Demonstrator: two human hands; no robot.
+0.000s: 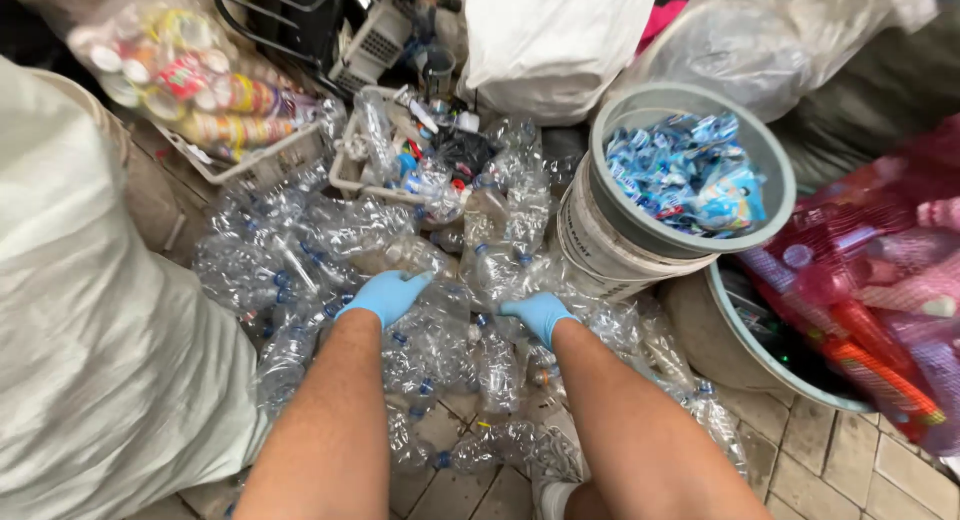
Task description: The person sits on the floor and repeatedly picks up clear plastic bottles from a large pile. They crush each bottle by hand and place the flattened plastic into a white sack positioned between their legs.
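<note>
Both blue-gloved hands press into a heap of crushed clear plastic bottles (400, 280) at frame centre: left hand (385, 295) curled onto one, right hand (537, 312) likewise; the grip of each is unclear. Label-filled bucket (650, 245) stands upper right

Clear plastic bottles (400, 280) lie heaped on the tiled floor across the middle of the frame, from left of centre to lower right. They are empty, crushed and crumpled, most lying on their sides at all angles, overlapping and touching one another. Many keep small blue caps or neck rings; labels are off. The pile is thickest at centre, just below the upper-middle basket, and thins toward the bottom edge, where single flattened bottles rest apart on the bare tiles.
</note>
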